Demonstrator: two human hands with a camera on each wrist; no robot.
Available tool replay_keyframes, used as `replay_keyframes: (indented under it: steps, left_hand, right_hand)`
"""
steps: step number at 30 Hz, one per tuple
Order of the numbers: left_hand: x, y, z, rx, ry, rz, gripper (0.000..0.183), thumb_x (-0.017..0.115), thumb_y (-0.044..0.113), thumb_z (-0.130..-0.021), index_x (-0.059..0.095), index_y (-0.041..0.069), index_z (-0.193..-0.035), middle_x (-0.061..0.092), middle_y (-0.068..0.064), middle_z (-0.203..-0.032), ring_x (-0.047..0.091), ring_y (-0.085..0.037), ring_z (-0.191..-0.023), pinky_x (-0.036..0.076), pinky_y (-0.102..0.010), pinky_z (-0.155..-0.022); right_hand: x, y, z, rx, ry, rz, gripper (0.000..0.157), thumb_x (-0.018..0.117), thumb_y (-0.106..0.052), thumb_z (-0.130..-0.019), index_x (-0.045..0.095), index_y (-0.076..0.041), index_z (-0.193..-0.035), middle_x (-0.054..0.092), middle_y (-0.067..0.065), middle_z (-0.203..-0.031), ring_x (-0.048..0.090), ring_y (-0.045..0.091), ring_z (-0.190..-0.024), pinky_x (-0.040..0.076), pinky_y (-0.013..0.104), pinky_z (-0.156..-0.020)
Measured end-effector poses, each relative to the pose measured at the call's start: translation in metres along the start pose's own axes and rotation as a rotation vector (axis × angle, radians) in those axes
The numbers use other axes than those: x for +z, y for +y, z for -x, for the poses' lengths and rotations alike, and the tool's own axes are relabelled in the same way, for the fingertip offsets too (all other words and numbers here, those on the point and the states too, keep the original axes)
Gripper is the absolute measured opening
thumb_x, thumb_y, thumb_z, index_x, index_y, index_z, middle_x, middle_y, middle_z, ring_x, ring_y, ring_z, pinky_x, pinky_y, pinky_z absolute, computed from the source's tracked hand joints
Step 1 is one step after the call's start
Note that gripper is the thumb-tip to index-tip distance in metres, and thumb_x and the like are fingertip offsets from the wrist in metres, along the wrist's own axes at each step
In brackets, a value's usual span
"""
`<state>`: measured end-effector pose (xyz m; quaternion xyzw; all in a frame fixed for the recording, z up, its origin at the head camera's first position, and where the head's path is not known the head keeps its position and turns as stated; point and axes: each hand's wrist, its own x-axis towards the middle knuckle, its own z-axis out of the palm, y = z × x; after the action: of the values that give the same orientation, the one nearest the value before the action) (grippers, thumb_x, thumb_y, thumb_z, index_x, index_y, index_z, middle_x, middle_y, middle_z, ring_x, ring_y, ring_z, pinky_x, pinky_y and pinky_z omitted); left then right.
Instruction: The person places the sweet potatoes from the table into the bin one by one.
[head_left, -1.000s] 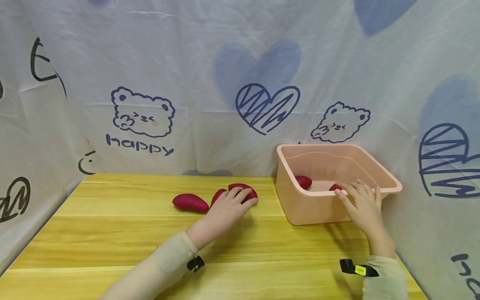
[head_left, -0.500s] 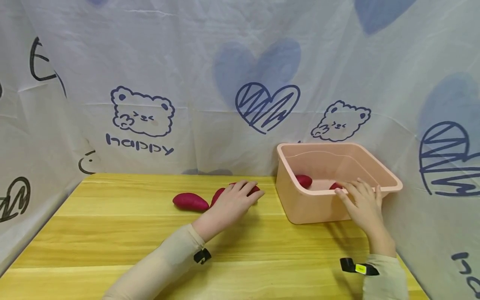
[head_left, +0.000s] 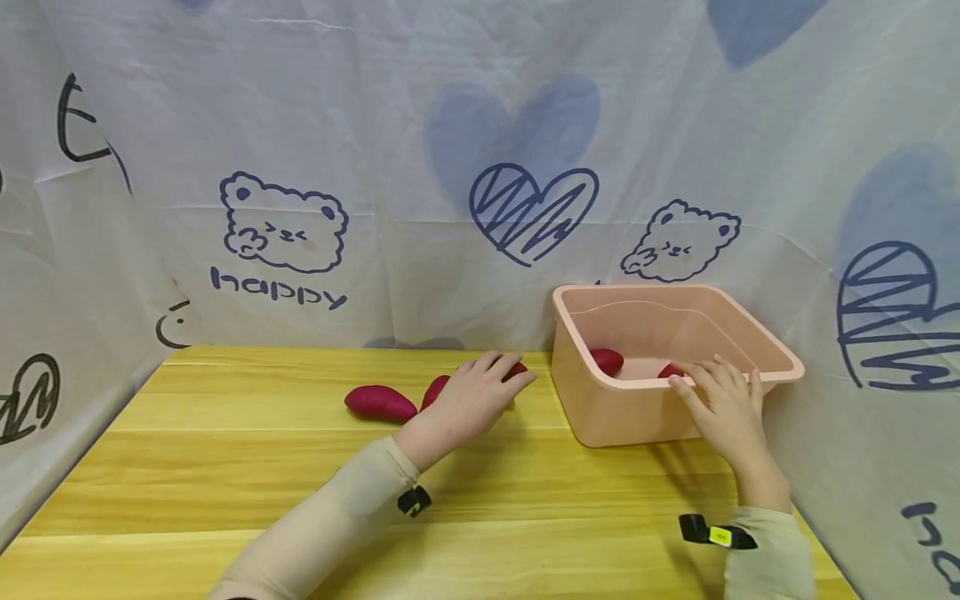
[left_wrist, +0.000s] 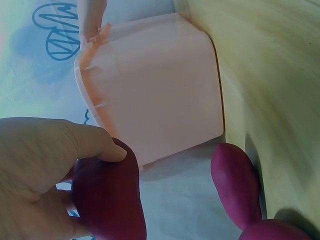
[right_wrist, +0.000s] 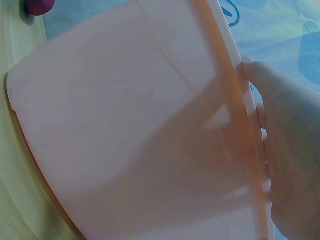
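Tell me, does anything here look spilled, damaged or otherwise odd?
Nothing stands out. The pink bin stands upright on the table, with two sweet potatoes visible inside. Two more lie on the table, and the left hand holds another. The right hand grips the bin's rim. I see no spill or crack.

A potato [left_wrist: 111,200] has been moved by the left hand [head_left: 467,408] (slightly) closer to the bin [head_left: 633,417].
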<state>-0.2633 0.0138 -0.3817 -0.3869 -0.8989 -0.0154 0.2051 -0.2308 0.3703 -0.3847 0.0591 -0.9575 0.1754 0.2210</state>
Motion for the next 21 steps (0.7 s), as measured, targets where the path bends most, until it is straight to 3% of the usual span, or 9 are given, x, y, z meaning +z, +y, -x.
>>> replay_keyframes:
  steps: [13, 21]
  left_hand:
    - [-0.004, -0.001, -0.015, 0.011, 0.032, -0.010, 0.057, 0.075, 0.019, -0.085, 0.053, 0.024, -0.137, 0.051, -0.008, -0.141, 0.052, -0.029, -0.124, 0.053, -0.045, -0.093]
    - [-0.008, 0.001, -0.026, -0.001, 0.004, -0.012, 0.068, 0.080, 0.018, -0.080, 0.050, 0.023, -0.140, 0.048, -0.008, -0.144, 0.049, -0.030, -0.127, 0.052, -0.046, -0.096]
  right_hand:
    - [0.000, 0.002, -0.001, 0.000, 0.008, 0.008, 0.053, 0.040, -0.050, -0.101, 0.059, -0.009, -0.129, 0.049, 0.024, -0.136, 0.028, 0.046, -0.137, -0.008, 0.069, -0.114]
    - [0.001, 0.002, 0.000, -0.002, 0.020, 0.005, 0.052, 0.041, -0.049, -0.101, 0.060, -0.010, -0.128, 0.050, 0.024, -0.135, 0.028, 0.046, -0.137, -0.008, 0.068, -0.114]
